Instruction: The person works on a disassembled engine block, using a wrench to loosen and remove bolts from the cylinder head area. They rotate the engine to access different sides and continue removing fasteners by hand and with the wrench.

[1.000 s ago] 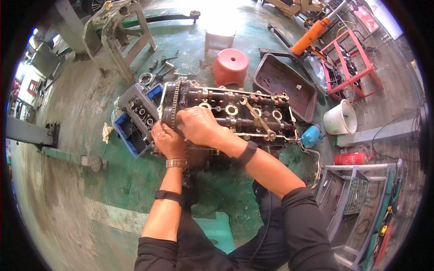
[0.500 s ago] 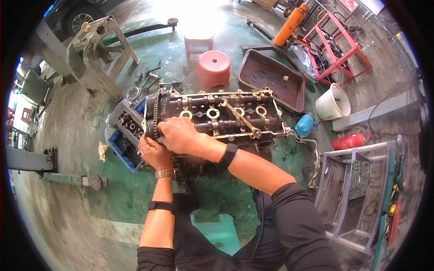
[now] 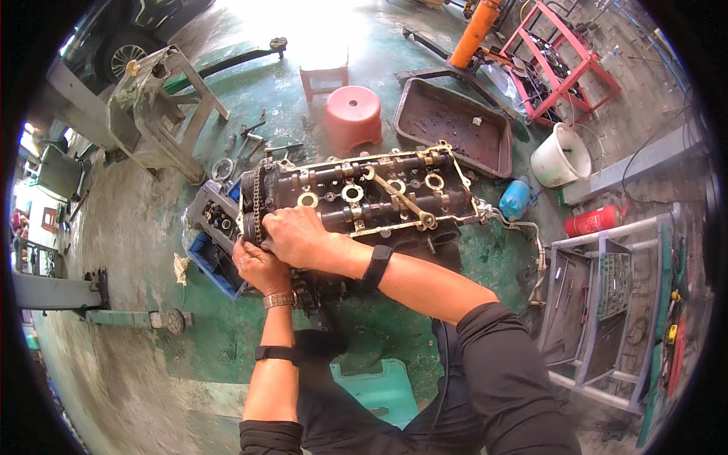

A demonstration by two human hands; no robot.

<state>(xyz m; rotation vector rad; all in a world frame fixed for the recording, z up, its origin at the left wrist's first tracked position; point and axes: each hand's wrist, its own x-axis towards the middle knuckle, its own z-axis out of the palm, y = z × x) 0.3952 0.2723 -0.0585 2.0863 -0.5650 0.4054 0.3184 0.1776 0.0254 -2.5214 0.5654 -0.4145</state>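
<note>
An engine with its top open (image 3: 334, 216) lies in front of me, two camshafts along it and a timing chain (image 3: 258, 189) at its left end. My right hand (image 3: 298, 238) is closed at the near left corner, by the lower end of the chain. Just below it my left hand (image 3: 260, 267) is curled against the same corner, its fingertips close to the right hand's. Whatever the fingers grip is hidden behind them. A combination wrench (image 3: 402, 199) rests slantwise across the camshafts, touched by neither hand.
Left of the engine are a blue crate (image 3: 214, 262) and a grey metal part (image 3: 216, 216). Behind stand a red stool (image 3: 353, 117) and a dark drip tray (image 3: 447, 125). A white bucket (image 3: 560, 155), red extinguisher (image 3: 590, 221) and grey tool cart (image 3: 595, 303) are to the right.
My view has shifted slightly, so the surroundings sit differently in the picture. Both hands stay at the same corner of the engine, with only small finger movement.
</note>
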